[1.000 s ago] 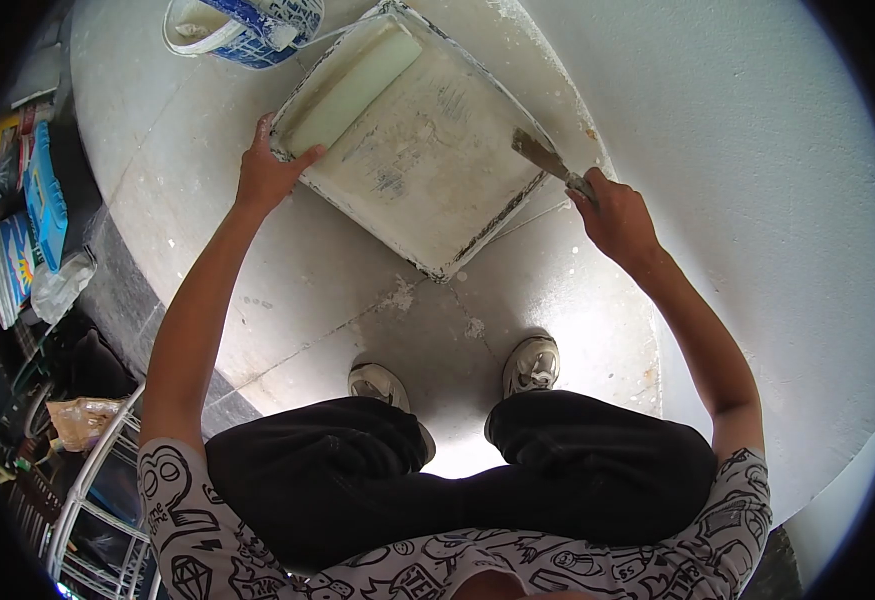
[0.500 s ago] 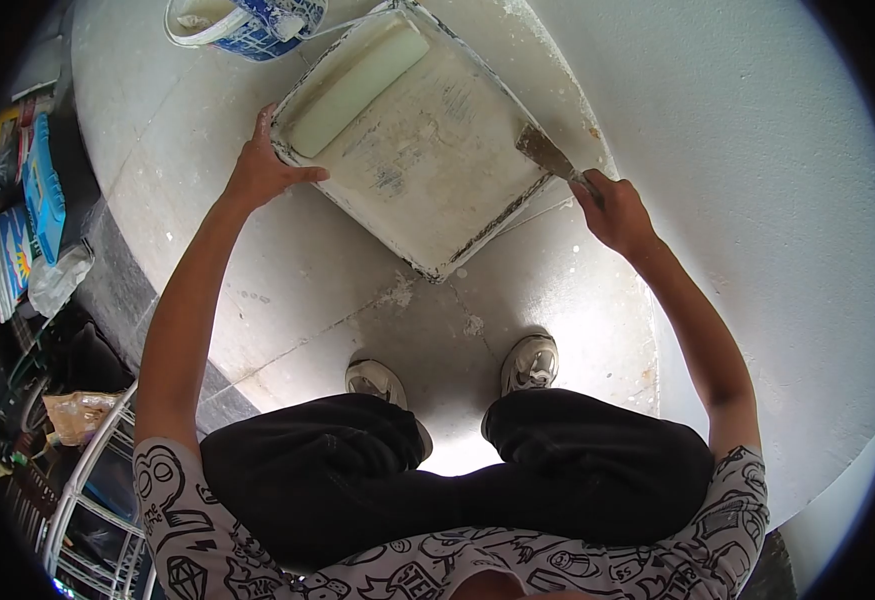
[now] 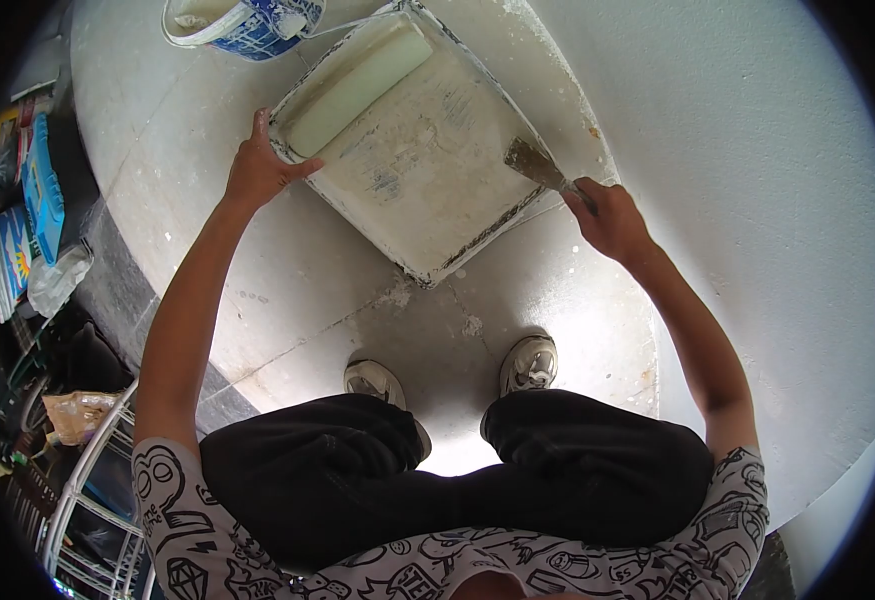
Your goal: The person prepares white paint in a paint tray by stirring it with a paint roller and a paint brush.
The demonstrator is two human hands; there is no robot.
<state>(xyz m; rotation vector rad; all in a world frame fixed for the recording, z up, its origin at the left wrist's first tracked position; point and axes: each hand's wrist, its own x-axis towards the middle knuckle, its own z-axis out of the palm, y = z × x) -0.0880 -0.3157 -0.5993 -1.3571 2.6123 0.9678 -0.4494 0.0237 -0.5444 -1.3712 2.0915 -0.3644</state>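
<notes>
scraper [image 3: 531,162] in my right hand [image 3: 612,222], fingers wrapped round its handle, its length slanting inward over the right corner of the paint tray [image 3: 447,205] on the floor [image 3: 307,285]; my left hand [image 3: 262,175] clasps the opposite corner.

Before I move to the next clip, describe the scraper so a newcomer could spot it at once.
Ahead of the shoes is a large, stained tray. At its right corner, the right hand holds the scraper. Its flat, dark blade stands out against the pale tray.
</notes>
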